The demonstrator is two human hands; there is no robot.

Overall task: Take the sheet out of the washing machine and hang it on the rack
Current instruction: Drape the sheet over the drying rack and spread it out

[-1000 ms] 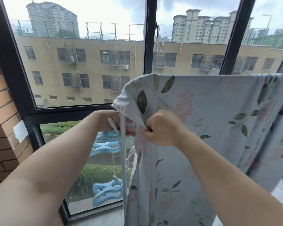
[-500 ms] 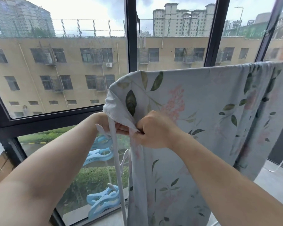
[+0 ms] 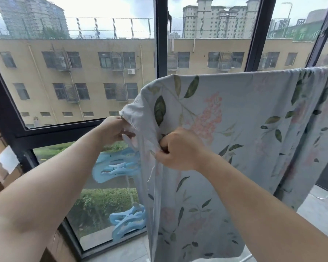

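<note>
Pale blue cloth printed with green leaves and pink blossom fills the right half of your view: the sheet [image 3: 244,133] is draped over the top of the rack [image 3: 128,141] and falls in front of you almost to the floor. The rail that carries it is hidden under the fabric; only a white prong of the rack shows, just beside your left wrist.

Your left hand [image 3: 114,129] pinches the sheet's white hemmed corner at its left edge. Your right hand [image 3: 178,150] is close beside it and a little lower, fingers curled tight round a bunched fold of the same sheet. Both forearms reach forward, bare.

Two blue clips hang beyond the sheet's left edge, one [image 3: 116,167] below your left hand and another [image 3: 129,221] lower down. Behind everything stands the black window frame [image 3: 161,44], with a tan building across the way. A white scrap of paper [image 3: 8,160] sticks to the brick wall at far left.
</note>
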